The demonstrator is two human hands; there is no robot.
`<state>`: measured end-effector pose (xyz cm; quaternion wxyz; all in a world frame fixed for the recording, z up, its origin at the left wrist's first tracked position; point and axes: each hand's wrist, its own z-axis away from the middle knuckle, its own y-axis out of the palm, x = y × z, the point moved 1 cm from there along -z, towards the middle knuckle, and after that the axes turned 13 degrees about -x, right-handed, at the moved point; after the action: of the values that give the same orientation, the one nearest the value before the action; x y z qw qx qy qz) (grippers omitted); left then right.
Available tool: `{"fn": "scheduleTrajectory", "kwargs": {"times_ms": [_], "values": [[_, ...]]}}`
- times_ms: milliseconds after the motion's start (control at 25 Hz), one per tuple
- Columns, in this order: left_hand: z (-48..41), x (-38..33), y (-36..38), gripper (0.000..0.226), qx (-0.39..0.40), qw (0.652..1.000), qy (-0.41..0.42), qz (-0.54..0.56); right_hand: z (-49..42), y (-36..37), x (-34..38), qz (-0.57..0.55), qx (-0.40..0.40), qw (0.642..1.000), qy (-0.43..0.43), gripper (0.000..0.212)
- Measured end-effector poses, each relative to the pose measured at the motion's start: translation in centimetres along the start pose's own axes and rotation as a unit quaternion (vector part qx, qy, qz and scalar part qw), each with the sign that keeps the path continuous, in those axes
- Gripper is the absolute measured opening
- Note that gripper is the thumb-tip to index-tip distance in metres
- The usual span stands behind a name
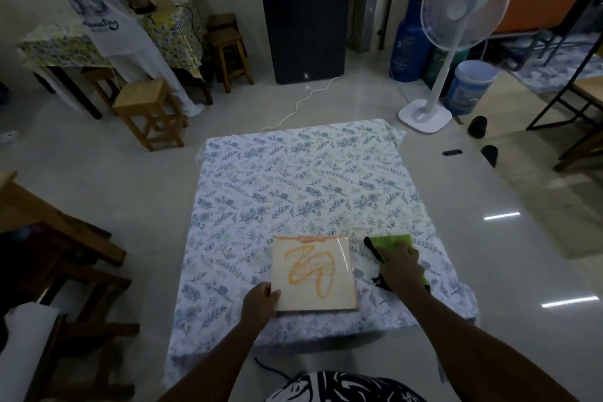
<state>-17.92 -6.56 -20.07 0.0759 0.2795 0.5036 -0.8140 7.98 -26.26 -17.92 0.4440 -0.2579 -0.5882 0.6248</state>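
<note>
A cream square tile (314, 274) smeared with orange squiggles lies on a floral sheet (293, 179) spread over the floor. My left hand (261, 299) grips the tile's near left corner, thumb on top. To the right of the tile, my right hand (403, 264) presses down on a green cloth with a black edge (390, 243), fingers curled over it. The cloth lies on the sheet, just apart from the tile's right edge.
A white standing fan (456, 26) stands at the far right, with a blue gas cylinder (411, 39) and a bucket (470, 85) behind it. A wooden stool (150, 111) stands at the far left, dark wooden furniture (65, 254) at the near left. A dark fridge (303, 10) stands at the back.
</note>
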Motion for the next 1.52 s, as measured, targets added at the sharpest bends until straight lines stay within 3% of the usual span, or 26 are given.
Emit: {"fn": "scheduleTrajectory", "kwargs": {"times_ms": [120, 280, 360, 520, 680, 760, 880, 960, 1040, 1120, 1280, 1320, 1440, 1520], "values": [[0.2, -0.5, -0.5, 0.035, -0.02, 0.995, 0.067, -0.073, -0.7, -0.3, 0.0, -0.049, -0.024, 0.998, -0.014, 0.051], [-0.5, 0.1, -0.9, 0.098, 0.035, 0.975, 0.136, -0.171, -0.9, -1.1, 3.2, -0.179, -0.102, 0.974, -0.09, 0.043], [-1.0, 0.4, -1.0, 0.107, 0.059, 0.964, 0.147, -0.211, -0.3, -0.7, 6.2, -0.176, -0.077, 0.97, -0.152, 0.056], [-2.0, 0.4, -0.8, 0.107, 0.087, 0.936, 0.171, -0.294, 2.0, 2.7, 8.9, 0.0, 0.004, 0.98, -0.201, 0.069], [-2.2, 0.4, -0.3, 0.107, 0.067, 0.92, 0.188, -0.336, 5.5, 5.2, 5.4, 0.043, 0.042, 0.915, -0.4, 0.066], [-2.3, 0.2, -0.1, 0.106, 0.055, 0.913, 0.196, -0.352, 3.1, 4.2, 4.7, 0.048, 0.021, 0.932, -0.359, 0.067], [-2.3, 0.1, -0.2, 0.106, 0.061, 0.908, 0.195, -0.365, -0.4, 2.8, 6.8, 0.056, -0.002, 0.977, -0.208, 0.069], [-2.3, 0.2, -0.2, 0.105, 0.067, 0.908, 0.194, -0.365, 1.8, 4.2, 8.2, 0.019, 0.006, 0.968, -0.252, 0.071], [-2.1, 0.4, -0.2, 0.102, 0.048, 0.906, 0.2, -0.37, 6.1, 5.8, 7.0, 0.017, 0.031, 0.928, -0.371, 0.062], [-2.0, 0.4, -0.2, 0.102, 0.039, 0.908, 0.2, -0.366, 5.3, 5.5, 5.5, 0.005, 0.024, 0.909, -0.417, 0.057], [-1.7, 0.2, -0.2, 0.104, 0.035, 0.903, 0.199, -0.379, -0.5, 3.2, 8.3, 0.061, -0.033, 0.975, -0.209, 0.061], [-1.8, 0.2, -0.3, 0.104, 0.031, 0.904, 0.198, -0.378, 0.2, 3.6, 9.1, 0.049, -0.027, 0.977, -0.206, 0.062], [-1.8, 0.5, -0.2, 0.103, 0.031, 0.905, 0.198, -0.376, 6.6, 6.3, 8.2, 0.028, 0.035, 0.928, -0.37, 0.061], [-1.6, 0.7, -0.2, 0.101, 0.024, 0.905, 0.203, -0.373, 6.5, 5.9, 6.3, 0.018, 0.038, 0.907, -0.418, 0.059]]}}
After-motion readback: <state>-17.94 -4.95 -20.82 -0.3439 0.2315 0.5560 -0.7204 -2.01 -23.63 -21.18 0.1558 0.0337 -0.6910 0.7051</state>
